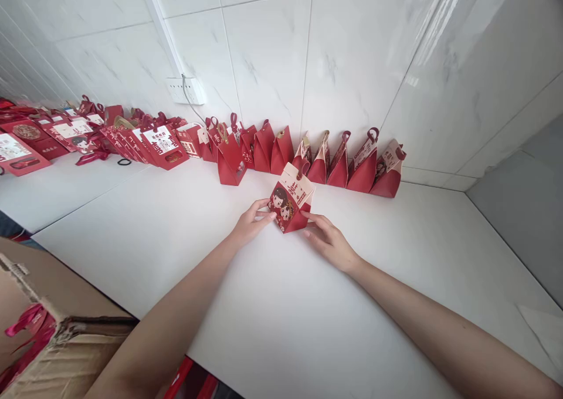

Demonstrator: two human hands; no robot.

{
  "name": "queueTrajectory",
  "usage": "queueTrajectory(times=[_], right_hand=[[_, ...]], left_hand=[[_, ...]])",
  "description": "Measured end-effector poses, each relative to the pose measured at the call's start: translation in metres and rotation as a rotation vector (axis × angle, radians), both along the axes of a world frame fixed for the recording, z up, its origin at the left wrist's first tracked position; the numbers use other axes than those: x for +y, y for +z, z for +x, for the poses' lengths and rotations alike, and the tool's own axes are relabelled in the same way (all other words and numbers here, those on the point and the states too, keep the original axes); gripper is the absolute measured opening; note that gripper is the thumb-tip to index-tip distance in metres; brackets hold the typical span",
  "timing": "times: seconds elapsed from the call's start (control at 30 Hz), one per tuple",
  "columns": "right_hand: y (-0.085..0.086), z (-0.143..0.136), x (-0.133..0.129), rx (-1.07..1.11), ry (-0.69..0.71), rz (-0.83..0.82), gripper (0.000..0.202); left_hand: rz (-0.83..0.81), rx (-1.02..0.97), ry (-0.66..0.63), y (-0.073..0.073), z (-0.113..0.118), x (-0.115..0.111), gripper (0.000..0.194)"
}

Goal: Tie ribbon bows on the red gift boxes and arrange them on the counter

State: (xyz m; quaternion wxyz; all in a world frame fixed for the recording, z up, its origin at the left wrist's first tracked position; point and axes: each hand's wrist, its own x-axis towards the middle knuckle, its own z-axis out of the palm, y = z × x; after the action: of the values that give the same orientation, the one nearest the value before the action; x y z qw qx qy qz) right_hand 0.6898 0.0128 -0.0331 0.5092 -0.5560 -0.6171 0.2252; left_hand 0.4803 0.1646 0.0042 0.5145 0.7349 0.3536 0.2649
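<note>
A small red and cream gift box (288, 202) with a cartoon couple on its front and a ribbon loop at its top stands tilted slightly on the white table, in the middle of the view. My left hand (253, 226) holds its left side, thumb in front and fingers reaching behind the edge. On the right side, the fingertips of my right hand (328, 240) rest against the red side panel, with the thumb near the lower edge. Just behind it, a row of similar gift boxes (338, 170) with ribbon loops stands along the wall.
Many flatter red gift boxes (162, 146) are packed together at the back left. A power strip (185, 90) is fixed to the tiled wall. At the lower left, an open cardboard box (83, 352) with red ribbons inside stands by the edge of the table (272, 328).
</note>
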Motion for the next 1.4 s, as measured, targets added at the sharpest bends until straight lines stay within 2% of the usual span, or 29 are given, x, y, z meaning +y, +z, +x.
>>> queueTrajectory(times=[0.1,0.2,0.37,0.43,0.5,0.6,0.63,0.77,0.97,1.13,1.23,1.3,1.4], right_hand=[[0.001,-0.001,-0.003,-0.079,0.046,0.040,0.049],[0.002,-0.002,-0.005,-0.107,0.064,0.069,0.051],[0.007,-0.007,-0.008,-0.021,0.025,0.058,0.052],[0.010,-0.010,-0.011,0.045,-0.060,0.036,0.051],[0.013,-0.011,-0.013,0.097,-0.144,0.014,0.047],[0.013,-0.010,-0.013,0.149,-0.178,0.021,0.040],[0.012,-0.009,-0.012,0.165,-0.174,0.027,0.039],[0.009,-0.006,-0.008,0.230,-0.161,0.021,0.038],[0.006,-0.004,-0.006,0.290,-0.138,-0.013,0.037],[0.008,-0.004,-0.008,0.362,-0.044,-0.020,0.041],[0.010,-0.006,-0.009,0.410,0.076,-0.019,0.052],[0.010,-0.006,-0.009,0.406,0.097,-0.035,0.052],[0.009,-0.003,-0.006,0.388,0.024,-0.023,0.034]], left_hand=[[0.198,0.053,-0.085,-0.003,0.002,-0.008,0.093],[0.361,0.040,-0.117,-0.007,0.002,-0.015,0.108],[0.368,0.044,0.004,-0.005,0.004,-0.016,0.115],[0.267,0.042,0.069,0.000,0.004,-0.015,0.113],[0.078,0.013,0.099,0.006,0.004,-0.013,0.103],[-0.264,-0.145,0.046,0.012,0.004,-0.011,0.075],[-0.365,-0.211,0.021,0.013,0.004,-0.010,0.072],[-0.630,-0.379,-0.084,0.017,0.003,-0.010,0.081],[-0.799,-0.445,-0.269,0.021,0.001,-0.010,0.090],[-0.725,-0.405,-0.470,0.015,-0.004,-0.007,0.092],[-0.627,-0.263,-0.513,0.012,-0.004,-0.010,0.070],[-0.444,-0.105,-0.441,0.010,-0.002,-0.012,0.055],[-0.050,0.056,-0.146,0.008,-0.001,-0.009,0.041]])
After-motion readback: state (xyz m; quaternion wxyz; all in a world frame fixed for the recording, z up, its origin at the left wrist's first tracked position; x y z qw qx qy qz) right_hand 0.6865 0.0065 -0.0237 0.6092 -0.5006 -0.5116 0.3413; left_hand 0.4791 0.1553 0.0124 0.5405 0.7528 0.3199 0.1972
